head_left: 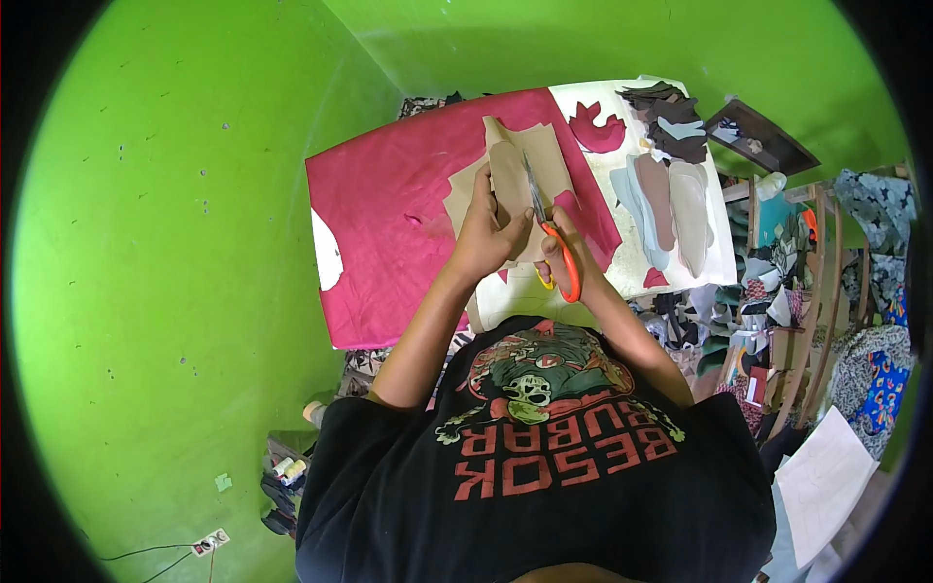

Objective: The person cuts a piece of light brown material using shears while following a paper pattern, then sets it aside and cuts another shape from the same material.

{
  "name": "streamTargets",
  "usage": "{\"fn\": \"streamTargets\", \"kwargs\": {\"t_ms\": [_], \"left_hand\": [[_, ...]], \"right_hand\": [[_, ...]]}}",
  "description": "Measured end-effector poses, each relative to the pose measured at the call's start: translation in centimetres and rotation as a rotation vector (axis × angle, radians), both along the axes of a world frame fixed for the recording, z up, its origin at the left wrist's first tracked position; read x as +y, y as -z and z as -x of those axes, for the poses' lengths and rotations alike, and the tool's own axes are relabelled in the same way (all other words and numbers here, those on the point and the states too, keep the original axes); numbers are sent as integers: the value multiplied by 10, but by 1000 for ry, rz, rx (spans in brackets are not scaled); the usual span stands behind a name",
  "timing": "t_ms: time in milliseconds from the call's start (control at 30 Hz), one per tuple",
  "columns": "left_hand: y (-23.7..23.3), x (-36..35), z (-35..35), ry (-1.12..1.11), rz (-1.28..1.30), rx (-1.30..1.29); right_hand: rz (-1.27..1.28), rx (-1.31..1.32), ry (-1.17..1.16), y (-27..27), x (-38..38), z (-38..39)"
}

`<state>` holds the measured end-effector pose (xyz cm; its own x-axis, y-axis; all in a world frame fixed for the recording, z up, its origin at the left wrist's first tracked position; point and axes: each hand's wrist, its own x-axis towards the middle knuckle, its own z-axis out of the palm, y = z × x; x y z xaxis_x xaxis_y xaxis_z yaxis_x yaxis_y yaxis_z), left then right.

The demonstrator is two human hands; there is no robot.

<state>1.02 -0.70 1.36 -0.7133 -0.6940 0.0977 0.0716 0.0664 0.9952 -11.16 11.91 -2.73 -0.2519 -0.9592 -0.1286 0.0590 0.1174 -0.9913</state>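
Observation:
My right hand (561, 248) is closed around the orange-handled scissors (570, 267), whose blades point away from me and lie along the tan sheet. My left hand (489, 233) grips that tan sheet (550, 154) by its left side, thumb on top. A long rounded, sole-like shape (507, 175) shows on the sheet beside the blades. Whether the blades are apart is hard to tell. Beneath both hands a large magenta sheet (379, 214) covers much of the white table (721, 257).
Cut sole-shaped pieces (656, 199) in pale blue, brown and grey lie on the table's right side. Dark scraps (666, 121) and a magenta offcut (595, 129) are at the back right. A wooden rack (792, 340) with fabric scraps stands at right; green walls (175, 243) enclose the left and back.

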Motion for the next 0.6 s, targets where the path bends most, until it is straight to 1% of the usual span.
{"fn": "streamTargets", "kwargs": {"t_ms": [200,300,367,600], "left_hand": [[-2,2,-3,15,-16,1],[0,2,-4,7,-4,-26],[6,2,-5,-7,12,-22],[10,-1,-15,-30,-34,-19]], "right_hand": [[-12,-1,-18,-1,-3,0],[51,31,28,6,-6,-1],[16,-27,-6,0,-8,-1],[-4,-29,-33,0,-15,-6]]}}
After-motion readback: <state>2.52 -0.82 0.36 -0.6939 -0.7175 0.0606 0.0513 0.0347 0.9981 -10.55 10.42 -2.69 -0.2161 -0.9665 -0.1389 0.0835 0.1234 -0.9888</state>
